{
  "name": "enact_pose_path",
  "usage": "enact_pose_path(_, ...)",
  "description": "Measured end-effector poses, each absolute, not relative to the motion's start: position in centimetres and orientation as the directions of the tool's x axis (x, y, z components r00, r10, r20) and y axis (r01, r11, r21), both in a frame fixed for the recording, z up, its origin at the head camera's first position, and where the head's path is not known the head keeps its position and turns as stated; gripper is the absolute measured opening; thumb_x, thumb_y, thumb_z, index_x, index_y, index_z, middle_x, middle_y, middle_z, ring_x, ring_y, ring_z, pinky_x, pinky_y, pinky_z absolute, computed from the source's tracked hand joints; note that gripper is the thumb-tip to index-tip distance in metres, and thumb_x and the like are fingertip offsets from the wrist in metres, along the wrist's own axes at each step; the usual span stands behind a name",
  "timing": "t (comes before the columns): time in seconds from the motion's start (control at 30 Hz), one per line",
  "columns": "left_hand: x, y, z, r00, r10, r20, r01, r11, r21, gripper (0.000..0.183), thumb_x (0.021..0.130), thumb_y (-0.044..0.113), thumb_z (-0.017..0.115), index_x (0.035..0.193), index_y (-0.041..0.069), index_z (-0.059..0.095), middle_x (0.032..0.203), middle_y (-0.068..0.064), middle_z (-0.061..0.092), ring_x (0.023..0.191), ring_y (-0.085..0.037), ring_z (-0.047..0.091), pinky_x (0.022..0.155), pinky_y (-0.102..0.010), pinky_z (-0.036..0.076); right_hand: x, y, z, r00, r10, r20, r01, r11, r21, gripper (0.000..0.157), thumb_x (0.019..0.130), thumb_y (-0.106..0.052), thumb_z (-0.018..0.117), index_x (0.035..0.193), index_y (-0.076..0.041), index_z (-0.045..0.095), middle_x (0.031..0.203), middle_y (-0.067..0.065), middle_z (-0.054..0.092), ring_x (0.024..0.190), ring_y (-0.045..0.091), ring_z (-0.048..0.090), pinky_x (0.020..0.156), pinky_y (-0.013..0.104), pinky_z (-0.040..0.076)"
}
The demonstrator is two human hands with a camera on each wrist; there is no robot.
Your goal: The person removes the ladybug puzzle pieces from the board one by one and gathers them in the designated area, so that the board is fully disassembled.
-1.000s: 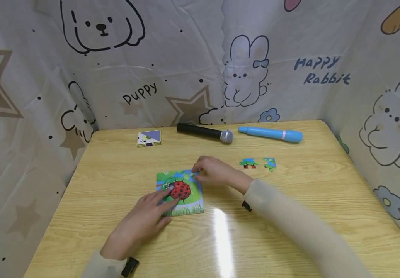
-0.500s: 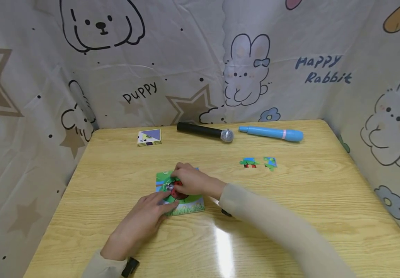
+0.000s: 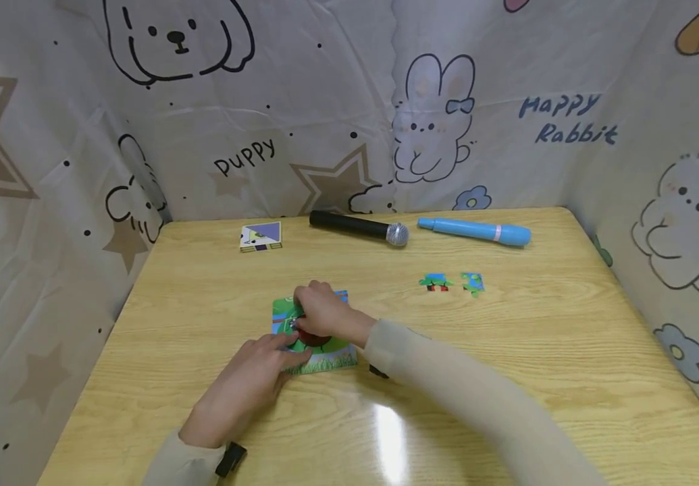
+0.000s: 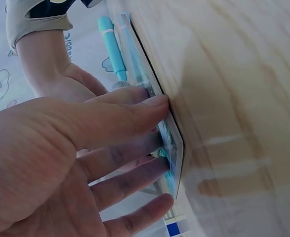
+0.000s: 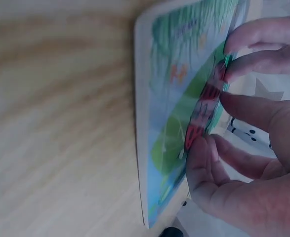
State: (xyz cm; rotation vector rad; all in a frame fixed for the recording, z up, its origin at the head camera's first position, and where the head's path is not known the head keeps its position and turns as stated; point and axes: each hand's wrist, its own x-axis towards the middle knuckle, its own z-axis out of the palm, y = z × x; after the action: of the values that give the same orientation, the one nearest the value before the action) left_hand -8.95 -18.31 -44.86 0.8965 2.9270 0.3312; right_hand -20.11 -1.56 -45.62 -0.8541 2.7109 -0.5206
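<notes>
A square ladybug jigsaw puzzle (image 3: pixel 327 365) lies flat on the wooden table, its ladybug partly covered by the right hand. My left hand (image 3: pixel 241 381) rests at the puzzle's lower left, its fairly straight fingertips touching the board; in the left wrist view the thumb (image 4: pixel 135 113) reaches the board's near edge. Over the upper middle of the picture, my right hand (image 3: pixel 323 312) has its fingers bent downward. In the right wrist view its thumb and index fingertips (image 5: pixel 199 148) come together at the picture, pinching a puzzle piece that the fingers mostly hide.
Two loose puzzle pieces, one with red parts (image 3: pixel 436 282) and one blue and green (image 3: pixel 473 283), lie to the right. Farther back are a small patterned block (image 3: pixel 261 236), a black microphone (image 3: pixel 355 225) and a blue microphone (image 3: pixel 473 231). Printed curtains surround the table.
My right hand has moved left from the puzzle's upper right corner to its upper middle, over the ladybug. The left hand stays at the lower left; the loose pieces have not moved.
</notes>
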Motion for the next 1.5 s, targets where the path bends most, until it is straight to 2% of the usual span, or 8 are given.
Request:
enact_pose_path(0.2,-9.5,-18.1,-44.4,-0.822,0.570,-0.005,0.554,0.802,0.223,0.047,0.082,0.007,0.088,0.126,0.022,0.079,0.140,-0.017,0.069,0.120,-0.037,0.071,0.082,-0.054,0.061,-20.0,-1.5,-45.8,-0.832,-0.530,-0.166,-0.401,0.780,-0.481,0.039,0.095,-0.026,0.079,0.127,-0.009,0.065,0.125,0.013,0.059,0.109,0.026,0.055,0.094,0.038,0.051)
enact_pose_path(0.33,-9.6,-18.0,-44.4,-0.822,0.569,-0.017,0.552,0.803,0.226,0.047,0.081,0.008,0.089,0.125,0.021,0.079,0.140,-0.017,0.069,0.121,-0.037,0.071,0.082,-0.055,0.061,-20.0,-1.3,-46.0,-0.827,-0.547,-0.128,-0.421,0.755,-0.502,0.040,0.095,-0.025,0.080,0.126,-0.008,0.060,0.125,0.013,0.056,0.109,0.026,0.055,0.094,0.038,0.051)
enact_pose_path(0.63,-9.8,-17.8,-44.3,-0.829,0.559,-0.032,0.537,0.811,0.233,0.043,0.083,0.008,0.088,0.123,0.021,0.080,0.140,-0.016,0.069,0.122,-0.037,0.070,0.086,-0.055,0.061,-20.0,-0.3,-46.2,-0.818,-0.575,0.024,-0.493,0.678,-0.544,0.036,0.093,-0.025,0.082,0.121,-0.007,0.067,0.116,0.007,0.073,0.106,0.021,0.067,0.092,0.034,0.057)
enact_pose_path(0.87,-9.8,-17.6,-44.3,-0.830,0.557,-0.028,0.538,0.813,0.225,0.042,0.082,0.009,0.089,0.122,0.022,0.081,0.139,-0.015,0.070,0.120,-0.037,0.071,0.085,-0.054,0.062,-20.3,0.1,-46.0,-0.783,-0.611,0.114,-0.553,0.601,-0.577,0.021,0.097,-0.018,0.077,0.116,-0.010,0.071,0.099,0.004,0.072,0.087,0.015,0.065,0.078,0.027,0.055)
enact_pose_path(1.07,-9.9,-17.5,-44.2,-0.821,0.571,-0.008,0.557,0.803,0.213,0.041,0.081,0.011,0.090,0.120,0.023,0.082,0.137,-0.016,0.071,0.117,-0.037,0.072,0.083,-0.054,0.062,-20.7,0.8,-45.2,-0.795,-0.596,0.115,-0.506,0.546,-0.667,0.007,0.100,-0.015,0.073,0.104,-0.010,0.070,0.100,0.004,0.074,0.090,0.014,0.068,0.081,0.026,0.056)
enact_pose_path(1.23,-9.9,-17.4,-44.4,-0.839,0.541,-0.049,0.518,0.824,0.231,0.041,0.083,0.011,0.088,0.121,0.024,0.081,0.139,-0.016,0.070,0.124,-0.038,0.069,0.091,-0.056,0.060,-21.4,2.8,-44.4,-0.822,-0.557,0.118,-0.465,0.538,-0.703,0.006,0.102,-0.013,0.069,0.107,-0.011,0.067,0.101,0.005,0.075,0.092,0.015,0.071,0.078,0.027,0.058)
enact_pose_path(1.33,-9.9,-17.5,-44.5,-0.851,0.520,-0.076,0.490,0.838,0.240,0.041,0.085,0.011,0.088,0.122,0.026,0.081,0.141,-0.015,0.069,0.127,-0.038,0.068,0.094,-0.058,0.059,-22.1,4.4,-43.8,-0.834,-0.539,0.116,-0.452,0.548,-0.704,0.013,0.102,-0.013,0.069,0.114,-0.011,0.067,0.106,0.006,0.077,0.094,0.018,0.073,0.079,0.031,0.060)
enact_pose_path(1.5,-9.8,-17.6,-44.4,-0.858,0.506,-0.085,0.474,0.846,0.245,0.042,0.084,0.011,0.088,0.122,0.026,0.081,0.141,-0.014,0.069,0.128,-0.038,0.067,0.095,-0.059,0.058,-23.8,7.7,-42.8,-0.842,-0.535,0.076,-0.430,0.579,-0.692,0.019,0.098,-0.008,0.071,0.117,-0.008,0.073,0.111,0.009,0.079,0.099,0.023,0.074,0.089,0.039,0.061)
